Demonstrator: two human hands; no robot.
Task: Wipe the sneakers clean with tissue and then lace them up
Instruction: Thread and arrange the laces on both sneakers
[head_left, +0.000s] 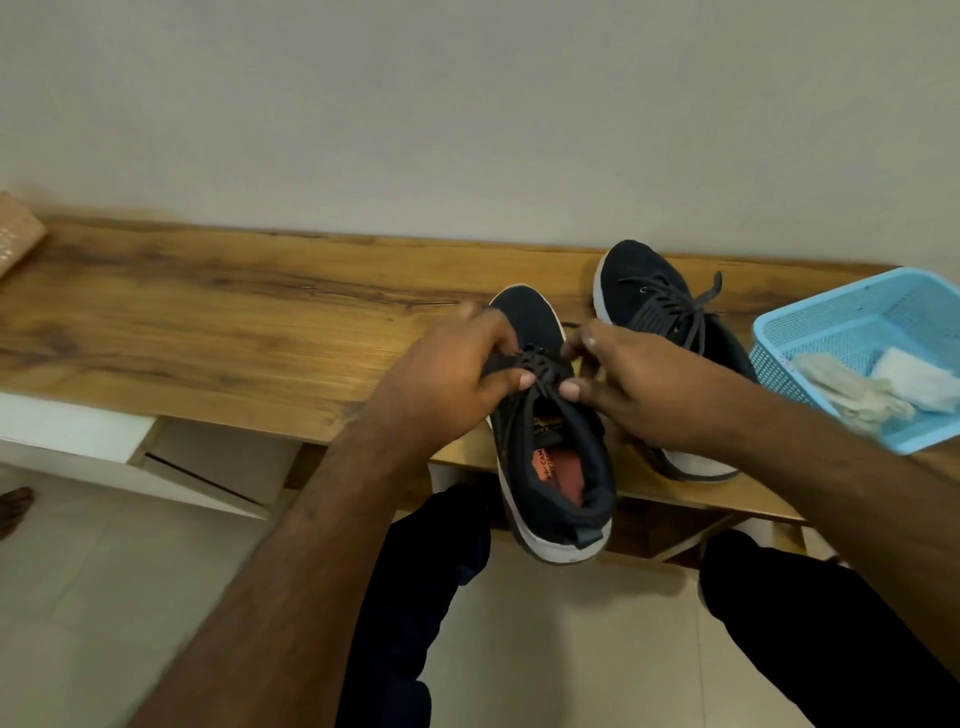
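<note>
Two hands at the lacing step: left hand and right hand each pinch the near sneaker's lace; next, judging by this, tightening and knotting.

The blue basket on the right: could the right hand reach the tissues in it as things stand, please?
Probably yes. The blue basket is open-topped, just beside the right hand, with nothing between them and the tissues, but that hand pinches the lace and must release it first.

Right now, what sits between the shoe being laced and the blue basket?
In the head view, the second sneaker sits between the near sneaker and the blue basket, partly hidden by the right hand, which holds the near shoe's laces.
</note>
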